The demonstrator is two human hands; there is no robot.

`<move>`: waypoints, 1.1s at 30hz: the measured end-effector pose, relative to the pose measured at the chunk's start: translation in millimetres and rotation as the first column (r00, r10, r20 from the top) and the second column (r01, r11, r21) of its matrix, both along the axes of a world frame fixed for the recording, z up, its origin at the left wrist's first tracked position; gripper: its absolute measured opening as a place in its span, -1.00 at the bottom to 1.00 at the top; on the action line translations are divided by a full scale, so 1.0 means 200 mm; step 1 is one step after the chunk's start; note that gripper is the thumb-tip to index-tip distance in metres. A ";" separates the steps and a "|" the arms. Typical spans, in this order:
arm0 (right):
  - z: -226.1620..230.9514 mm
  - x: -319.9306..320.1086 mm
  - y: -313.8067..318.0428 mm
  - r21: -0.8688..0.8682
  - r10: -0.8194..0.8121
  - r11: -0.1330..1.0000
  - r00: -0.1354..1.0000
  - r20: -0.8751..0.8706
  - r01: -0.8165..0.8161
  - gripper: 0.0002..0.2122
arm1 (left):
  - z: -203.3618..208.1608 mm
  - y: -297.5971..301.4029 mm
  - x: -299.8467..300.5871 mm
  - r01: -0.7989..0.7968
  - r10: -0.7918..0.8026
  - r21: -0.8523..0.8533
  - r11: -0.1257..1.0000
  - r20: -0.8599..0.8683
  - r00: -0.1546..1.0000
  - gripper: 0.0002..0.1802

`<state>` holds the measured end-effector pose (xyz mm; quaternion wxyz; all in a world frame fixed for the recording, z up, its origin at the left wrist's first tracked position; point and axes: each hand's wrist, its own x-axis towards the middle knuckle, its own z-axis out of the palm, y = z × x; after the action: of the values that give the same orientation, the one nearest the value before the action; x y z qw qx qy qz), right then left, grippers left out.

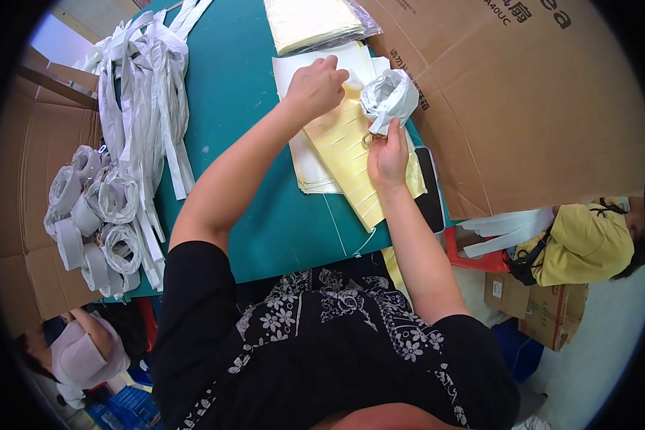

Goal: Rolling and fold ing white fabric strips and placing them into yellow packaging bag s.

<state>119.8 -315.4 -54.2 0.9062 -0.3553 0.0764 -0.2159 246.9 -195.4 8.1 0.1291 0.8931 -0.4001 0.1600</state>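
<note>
My right hand (pixel 389 159) holds up a coiled roll of white strap (pixel 390 99), thumb and fingers around its lower side. A small metal ring (pixel 368 138) shows at the coil's lower left. To its left, my left hand (pixel 317 87) is closed, its fingertips pinched above a yellow sheet (pixel 340 140); whatever they hold, if anything, is too small to make out. That sheet has rows of short pale strips and looks like label backing paper. It lies over a stack of white sheets (pixel 309 168), partly hidden by my left hand and forearm.
Long white straps (pixel 140 107) lie heaped at the left of the green table (pixel 258 222), with several coiled rolls (pixel 115 197) beside a cardboard box (pixel 21 208). Wrapped pale sheets (pixel 312 25) lie at the back. A large carton (pixel 530 107) borders the right. People sit at both sides.
</note>
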 end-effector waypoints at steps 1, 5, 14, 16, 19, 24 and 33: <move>0.00 0.00 0.00 0.001 -0.002 1.000 1.000 0.000 0.002 -0.64 | 0.03 0.03 -0.01 0.002 -0.002 0.001 1.000 0.000 1.000 -0.90; 0.03 0.01 0.02 0.002 -0.005 1.000 1.000 0.003 0.005 -0.63 | 0.06 0.22 0.05 0.000 -0.221 -0.512 0.859 -0.370 0.902 -0.84; 0.02 0.01 0.02 -0.077 -0.010 0.997 0.999 -0.039 0.006 -0.64 | 0.03 0.59 0.07 -0.672 -0.881 -0.741 0.026 -0.335 0.335 -0.87; 0.03 0.00 0.02 -0.100 -0.007 0.995 1.000 -0.029 0.004 -0.64 | 0.05 0.60 0.04 -0.670 -0.827 -0.741 0.040 -0.401 0.394 -0.88; 0.07 -0.01 0.04 -0.116 -0.001 0.993 0.998 -0.065 -0.006 -0.63 | 0.04 0.63 0.05 -0.636 -0.730 -0.765 0.104 -0.493 0.474 -0.87; 0.05 0.00 0.03 -0.136 0.013 0.990 0.998 -0.067 -0.023 -0.62 | -0.01 0.64 0.13 -0.536 -0.791 -0.842 0.060 -0.368 0.489 -0.87; 0.05 -0.01 0.03 -0.095 0.007 0.995 0.997 -0.082 -0.015 -0.64 | 0.06 0.64 0.14 -0.457 -0.743 -0.873 0.168 -0.417 0.524 -0.69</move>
<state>117.9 -309.9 -45.0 0.8855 -0.4074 0.1010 -0.1995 274.4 -66.7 19.7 0.8520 0.4821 -0.1838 -0.0885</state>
